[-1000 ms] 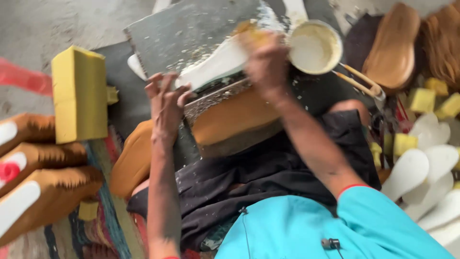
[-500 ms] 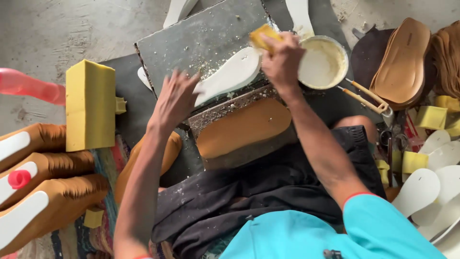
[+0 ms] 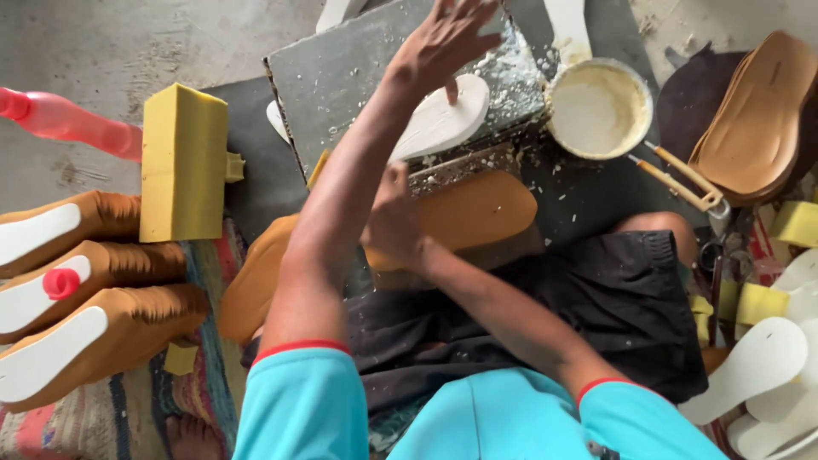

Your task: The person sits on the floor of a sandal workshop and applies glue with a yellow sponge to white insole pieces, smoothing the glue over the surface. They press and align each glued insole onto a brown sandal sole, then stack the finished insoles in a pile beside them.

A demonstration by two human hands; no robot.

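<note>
My left hand [image 3: 443, 38] reaches far forward with its fingers spread, resting on a white insole [image 3: 439, 123]. The insole lies on a grey slab [image 3: 341, 85] speckled with white glue. My right hand [image 3: 396, 221] is drawn in close, resting on the left end of a tan sole [image 3: 477, 213] in front of the slab. My left forearm crosses over it and hides its fingers. A small yellow edge [image 3: 317, 166] shows just left of that forearm. A bowl of cream glue [image 3: 596, 106] stands to the right of the slab.
A yellow foam block [image 3: 183, 162] and a pink bottle [image 3: 64, 119] lie at left, above stacks of tan soles [image 3: 94, 290]. At right are more tan soles [image 3: 758, 119], a brush [image 3: 677, 179], yellow foam pieces [image 3: 763, 302] and white insoles [image 3: 754, 366]. My lap holds black cloth [image 3: 596, 315].
My left hand has moved from the slab's near edge up onto the white insole. My right hand has pulled back from the insole near the bowl to the tan sole; the yellow sponge it held is hidden.
</note>
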